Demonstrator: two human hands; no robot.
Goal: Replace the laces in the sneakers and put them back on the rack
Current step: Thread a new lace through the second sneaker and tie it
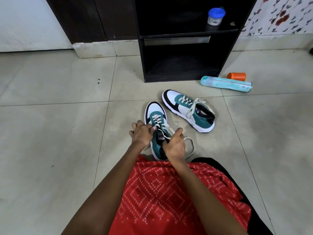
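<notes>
Head view, first coach: You had the near sneaker (155, 108) on the floor (67, 133) just in front of your knees, toe towards the rack (141, 56). Your left hand (142, 134) was curled over its left side by the top eyelets. Your right hand (174, 146) was closed on the lace (156, 119) beside the tongue, with a slack loop trailing off to the right.

Second coach: For that step I'd have wanted your left pinning the shoe down while your right drew the slack through. Snug each crossing from the toe upward, keep the lace flat, and match the two ends before tying. That loose loop looked likely to twist.

First coach: Your far sneaker (188, 111) lay just beside it to the right, laced, ends loose over the collar. Whether it was tied, I couldn't tell.

Second coach: Your hands covered the top eyelets, so I couldn't say whether they were threaded, or whether your left also pinched the other end. Your right wrist and the red cloth (160, 192) hid the heel. The frame cut off the rack's top, and its lower shelf was too dark to read.
</notes>
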